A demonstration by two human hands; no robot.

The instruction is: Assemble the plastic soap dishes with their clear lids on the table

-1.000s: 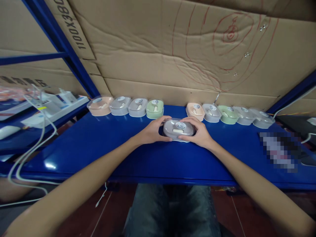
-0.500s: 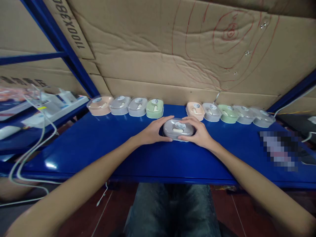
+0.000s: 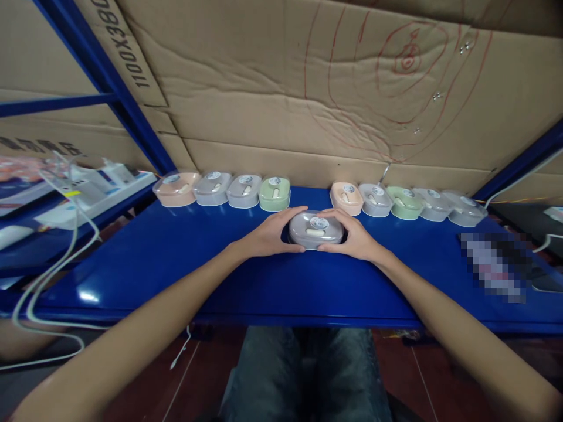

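Observation:
A grey oval box with a clear lid sits on the blue table, just in front of a gap in the back row. My left hand clasps its left end and my right hand clasps its right end, fingers curled over the lid. Behind it, a row of similar boxes runs along the cardboard wall: a peach box, two grey ones and a green box on the left, then a peach box, a grey one, a green box and two more grey ones on the right.
A cardboard wall stands close behind the row. White power strips and loose white cables lie on the left shelf. A blurred patch covers something at the right of the table. My knees show under the table's front edge.
Both hands stay clasped on the grey box; it has shifted very slightly toward the back row. Nothing else has moved.

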